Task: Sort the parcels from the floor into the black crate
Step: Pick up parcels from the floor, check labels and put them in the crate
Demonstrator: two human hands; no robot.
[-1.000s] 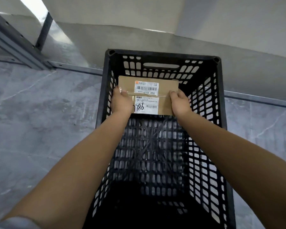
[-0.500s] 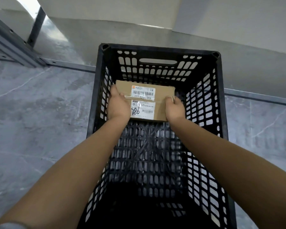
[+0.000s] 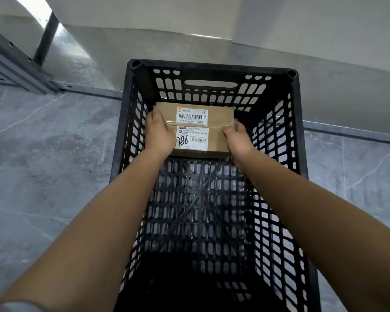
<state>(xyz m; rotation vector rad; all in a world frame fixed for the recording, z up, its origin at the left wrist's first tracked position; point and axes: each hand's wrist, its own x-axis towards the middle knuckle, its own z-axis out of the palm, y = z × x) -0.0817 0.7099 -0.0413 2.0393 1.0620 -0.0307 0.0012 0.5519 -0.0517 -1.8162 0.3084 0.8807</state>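
Observation:
A brown cardboard parcel (image 3: 216, 118) with two white barcode labels and "786" handwritten on it lies deep inside the black slatted crate (image 3: 297, 113), close to its far wall. My left hand (image 3: 159, 134) grips the parcel's left end and my right hand (image 3: 236, 138) grips its right end, fingers curled over the edges. Both forearms reach down into the crate. Whether the parcel touches the crate's mesh bottom cannot be told.
The crate stands on a grey marbled floor (image 3: 43, 165). A grey metal rail (image 3: 347, 134) runs along the foot of the pale wall behind it. Dark shelf framing (image 3: 14, 61) stands at the far left.
Both hands have carried the parcel lower into the crate, toward its far end. The grip on both ends is unchanged.

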